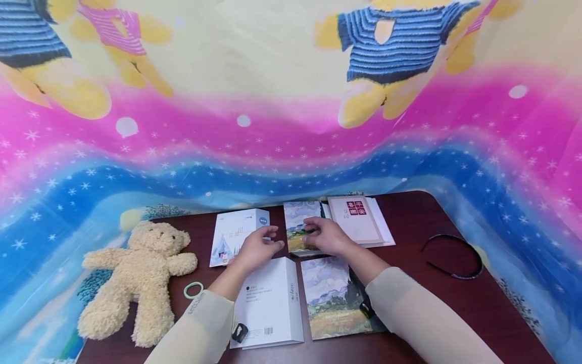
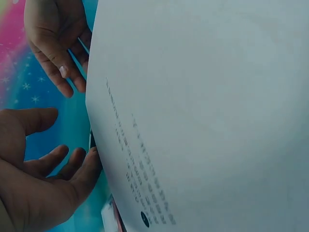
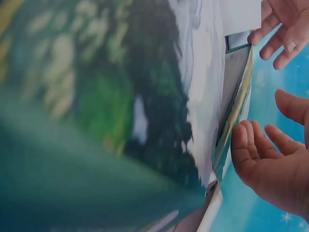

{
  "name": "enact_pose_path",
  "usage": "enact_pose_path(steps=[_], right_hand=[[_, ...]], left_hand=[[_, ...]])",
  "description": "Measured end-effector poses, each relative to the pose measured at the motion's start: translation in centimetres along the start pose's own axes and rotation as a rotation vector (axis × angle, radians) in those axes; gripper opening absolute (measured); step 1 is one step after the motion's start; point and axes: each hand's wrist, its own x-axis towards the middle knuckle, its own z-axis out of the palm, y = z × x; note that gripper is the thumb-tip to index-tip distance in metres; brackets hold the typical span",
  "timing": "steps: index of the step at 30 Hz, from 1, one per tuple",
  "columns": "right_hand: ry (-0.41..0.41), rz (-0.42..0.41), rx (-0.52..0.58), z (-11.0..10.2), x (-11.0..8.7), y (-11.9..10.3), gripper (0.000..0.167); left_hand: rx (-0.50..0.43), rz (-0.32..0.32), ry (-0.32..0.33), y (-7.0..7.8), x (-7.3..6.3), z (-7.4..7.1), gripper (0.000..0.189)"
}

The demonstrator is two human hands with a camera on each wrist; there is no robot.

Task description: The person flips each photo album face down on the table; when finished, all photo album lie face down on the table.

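My left hand is over the right side of a white book with a tent picture, fingers bent loosely and thumb apart. Below it lies a white book with printed text, back cover up. My right hand is at a landscape-painted photo album in the back row. In the right wrist view its fingertips are right at the album's edge, the thumb spread away. A second photo album with the same painting lies nearer, partly covered by the right forearm.
A cream teddy bear lies at the left, with a pale green ring beside it. A pale book with red characters lies at the back right. A black headband rests on the dark wooden table. A patterned cloth hangs behind.
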Motion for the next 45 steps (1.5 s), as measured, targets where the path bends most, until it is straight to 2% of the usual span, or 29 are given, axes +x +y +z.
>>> enact_pose_path(steps=[9,18,26,31,39,45], right_hand=[[0.042,0.015,-0.088,-1.6,-0.5,0.6,0.059],[0.051,0.04,-0.104,-2.3,-0.9,1.1,0.058],[0.054,0.049,-0.111,-2.1,-1.0,1.2,0.059],[0.047,0.053,-0.113,-1.8,-0.9,1.3,0.058],[0.03,0.041,-0.089,-1.2,-0.4,1.1,0.059],[0.013,0.037,-0.1,-1.0,0.1,1.1,0.059]], left_hand=[[-0.05,-0.041,-0.01,0.1,1.1,1.2,0.06],[-0.077,-0.081,-0.072,0.4,1.8,1.9,0.063],[-0.084,-0.095,-0.09,0.6,2.1,2.5,0.059],[-0.078,-0.102,-0.078,0.5,2.1,2.4,0.059],[-0.06,-0.094,-0.047,-0.4,2.4,1.9,0.058],[-0.054,-0.117,-0.044,-0.8,2.6,1.6,0.061]])
